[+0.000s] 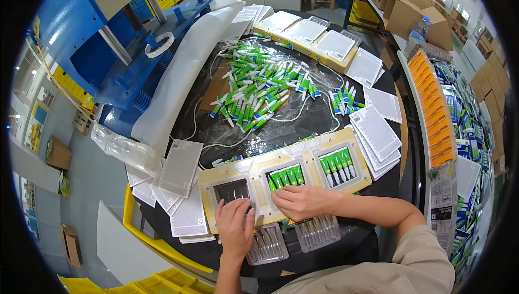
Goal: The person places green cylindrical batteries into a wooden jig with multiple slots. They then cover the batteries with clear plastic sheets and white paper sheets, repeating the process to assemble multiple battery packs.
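Observation:
In front of me lies a cream fixture frame (pixel 258 171) with three openings. Small green tubes with white caps (pixel 336 164) stand in a row in the right opening. More green tubes (pixel 286 176) fill part of the middle one, their lower ends hidden by my right hand (pixel 298 202). That hand's fingers are curled together at the near edge of the middle opening; anything in them is hidden. My left hand (pixel 233 224) rests its extended fingers on the near edge of the left opening, where a clear plastic blister tray (pixel 231 190) shows no tubes.
A loose pile of green tubes (pixel 254 88) covers the dark table beyond. White printed cards (pixel 184 167) lie in stacks on both sides. Clear blister trays (pixel 318 233) lie below the fixture. A second fixture (pixel 308 37) with cards stands at the back, near a blue press (pixel 124 78).

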The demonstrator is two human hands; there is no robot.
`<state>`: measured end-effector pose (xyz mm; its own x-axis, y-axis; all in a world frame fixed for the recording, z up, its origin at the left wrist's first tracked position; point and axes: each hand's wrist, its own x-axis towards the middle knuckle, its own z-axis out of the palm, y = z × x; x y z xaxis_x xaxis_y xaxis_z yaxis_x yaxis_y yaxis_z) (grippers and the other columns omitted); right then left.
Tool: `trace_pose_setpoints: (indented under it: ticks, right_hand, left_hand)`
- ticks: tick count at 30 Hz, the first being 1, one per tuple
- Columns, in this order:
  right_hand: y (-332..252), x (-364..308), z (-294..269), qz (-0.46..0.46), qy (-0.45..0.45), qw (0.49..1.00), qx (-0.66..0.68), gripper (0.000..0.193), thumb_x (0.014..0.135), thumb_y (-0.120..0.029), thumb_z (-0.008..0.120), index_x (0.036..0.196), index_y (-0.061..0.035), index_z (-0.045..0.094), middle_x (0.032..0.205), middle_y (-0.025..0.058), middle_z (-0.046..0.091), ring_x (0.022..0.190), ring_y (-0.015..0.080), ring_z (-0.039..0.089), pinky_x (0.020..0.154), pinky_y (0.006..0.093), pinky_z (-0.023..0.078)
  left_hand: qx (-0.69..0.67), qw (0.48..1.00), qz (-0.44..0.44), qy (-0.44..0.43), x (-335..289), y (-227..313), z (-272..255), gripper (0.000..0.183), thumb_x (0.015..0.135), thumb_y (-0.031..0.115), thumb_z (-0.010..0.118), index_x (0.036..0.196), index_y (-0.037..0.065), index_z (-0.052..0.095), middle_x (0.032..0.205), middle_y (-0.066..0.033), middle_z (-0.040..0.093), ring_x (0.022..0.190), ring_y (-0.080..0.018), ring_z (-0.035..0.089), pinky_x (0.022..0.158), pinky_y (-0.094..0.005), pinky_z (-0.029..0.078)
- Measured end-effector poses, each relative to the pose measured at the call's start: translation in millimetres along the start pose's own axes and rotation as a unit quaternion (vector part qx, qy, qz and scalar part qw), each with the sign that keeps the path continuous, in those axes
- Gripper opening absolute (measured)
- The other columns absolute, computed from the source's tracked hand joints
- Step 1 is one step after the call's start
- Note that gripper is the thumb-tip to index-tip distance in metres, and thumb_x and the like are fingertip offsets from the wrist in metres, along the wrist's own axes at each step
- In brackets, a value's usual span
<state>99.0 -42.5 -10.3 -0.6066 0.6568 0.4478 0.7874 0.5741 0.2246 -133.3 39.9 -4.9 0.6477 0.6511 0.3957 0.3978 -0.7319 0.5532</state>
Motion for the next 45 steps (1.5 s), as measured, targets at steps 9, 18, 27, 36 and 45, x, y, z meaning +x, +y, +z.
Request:
trace_pose_setpoints:
  ticks: [9, 18, 27, 36, 45]
  right_hand:
    - [3, -6, -5, 0.061, 0.065, 0.996, 0.014, 0.026, 0.082, -0.012, 0.064, 0.1, 0.0048, 0.071, 0.112, 0.0159, 0.069, 0.101, 0.0224, 0.068, 0.088, 0.0324, 0.057]
    - [3, -2, -10, 0.042, -0.001, 0.999, 0.009, 0.026, 0.08, -0.013, 0.065, 0.098, 0.0027, 0.072, 0.106, 0.0097, 0.068, 0.11, 0.0213, 0.063, 0.102, 0.0365, 0.052]
    - [3, -4, 9, 0.055, -0.01, 0.995, 0.08, 0.028, 0.08, -0.012, 0.065, 0.102, 0.0037, 0.071, 0.115, 0.012, 0.068, 0.112, 0.0237, 0.063, 0.106, 0.0378, 0.05]
    - [7, -13, 12, 0.166, -0.014, 0.981, 0.102, 0.033, 0.084, -0.012, 0.067, 0.113, 0.0029, 0.071, 0.124, 0.0137, 0.069, 0.121, 0.0274, 0.064, 0.111, 0.0449, 0.048]
    - [74, 1, 15, 0.27, 0.038, 0.957, 0.094, 0.023, 0.082, -0.008, 0.07, 0.104, -0.0015, 0.071, 0.116, 0.0107, 0.071, 0.107, 0.0284, 0.067, 0.096, 0.0438, 0.055]
  left_hand:
    - [-0.007, 1.0, -0.005, -0.001, -1, 4, 4, 0.015, 0.095, 0.01, 0.067, 0.108, 0.006, 0.072, 0.109, -0.0078, 0.072, 0.106, -0.0273, 0.066, 0.113, -0.0502, 0.037]
    - [-0.006, 1.0, 0.006, -0.005, -1, 5, 8, 0.015, 0.093, 0.008, 0.069, 0.107, 0.006, 0.072, 0.108, -0.0069, 0.071, 0.105, -0.0263, 0.066, 0.113, -0.0496, 0.036]
    - [0.006, 1.0, 0.009, -0.018, -5, 3, 9, 0.02, 0.09, 0.01, 0.073, 0.109, 0.005, 0.071, 0.109, -0.0066, 0.071, 0.104, -0.0259, 0.067, 0.113, -0.0506, 0.037]
    - [-0.008, 1.0, 0.015, -0.009, 6, 3, 10, 0.018, 0.09, 0.008, 0.071, 0.108, 0.005, 0.071, 0.108, -0.0074, 0.071, 0.105, -0.0265, 0.067, 0.113, -0.0505, 0.037]
    - [0.027, 0.997, 0.075, 0.022, 84, -28, 10, 0.018, 0.09, 0.01, 0.072, 0.107, 0.003, 0.07, 0.106, -0.01, 0.072, 0.101, -0.0303, 0.067, 0.103, -0.0483, 0.044]
